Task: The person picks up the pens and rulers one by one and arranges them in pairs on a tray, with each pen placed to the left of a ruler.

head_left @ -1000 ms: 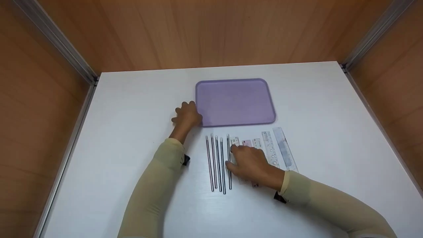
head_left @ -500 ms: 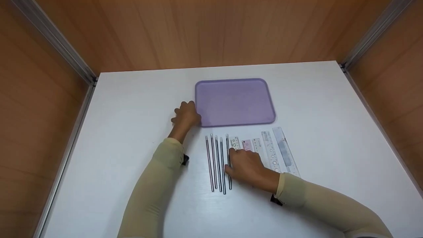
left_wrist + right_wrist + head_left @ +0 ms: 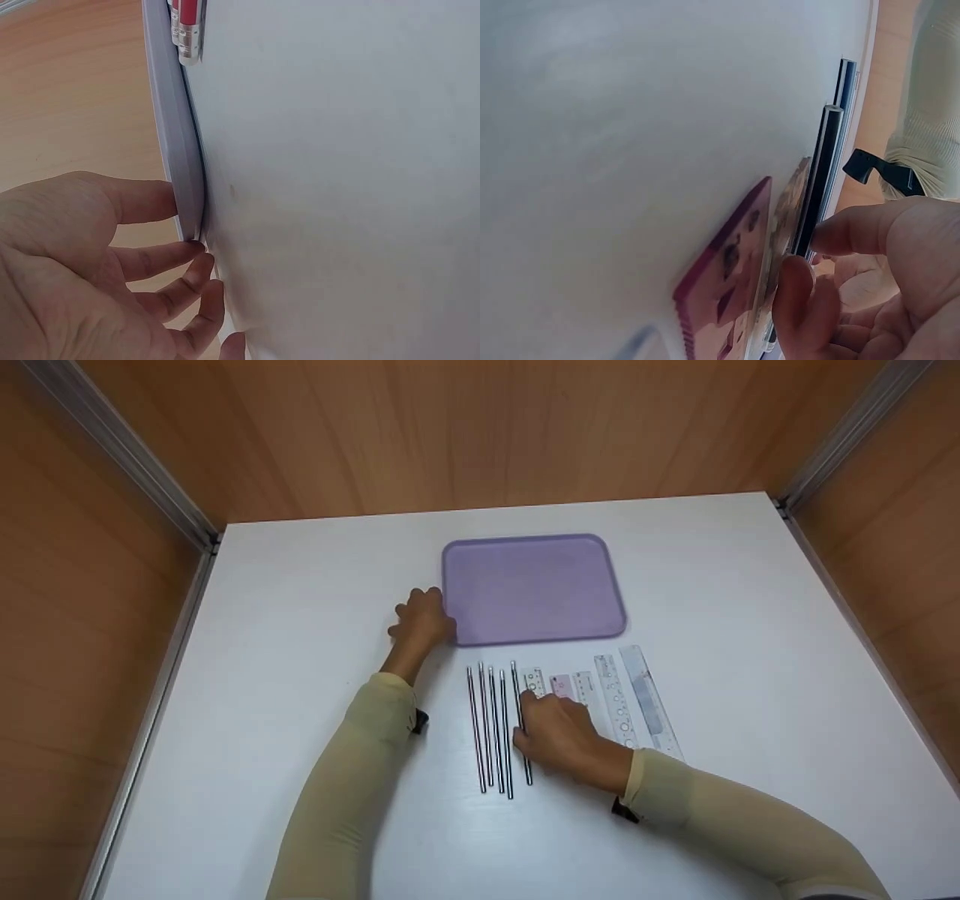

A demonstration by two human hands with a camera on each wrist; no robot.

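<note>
A purple tray [image 3: 532, 589] lies flat at the table's middle. My left hand [image 3: 420, 622] holds its near left corner, with the thumb [image 3: 142, 202] on the rim [image 3: 180, 150] and the fingers curled at the edge. Several thin metal rods [image 3: 487, 727] lie side by side in front of the tray. My right hand [image 3: 559, 735] pinches the rightmost rod [image 3: 521, 720], which is tilted with its near end swung right of the others. In the right wrist view thumb and forefinger close on that dark rod [image 3: 817, 187].
Several rulers [image 3: 637, 697], clear ones and a pink one [image 3: 561, 684], lie right of the rods, partly under my right hand. The pink ruler [image 3: 727, 262] lies next to the pinched rod. Wooden walls stand on three sides of the white table [image 3: 300, 585].
The rightmost rod has tilted, its near end swinging right away from the row, as my right hand shifted slightly. The left hand and the tray have stayed put.
</note>
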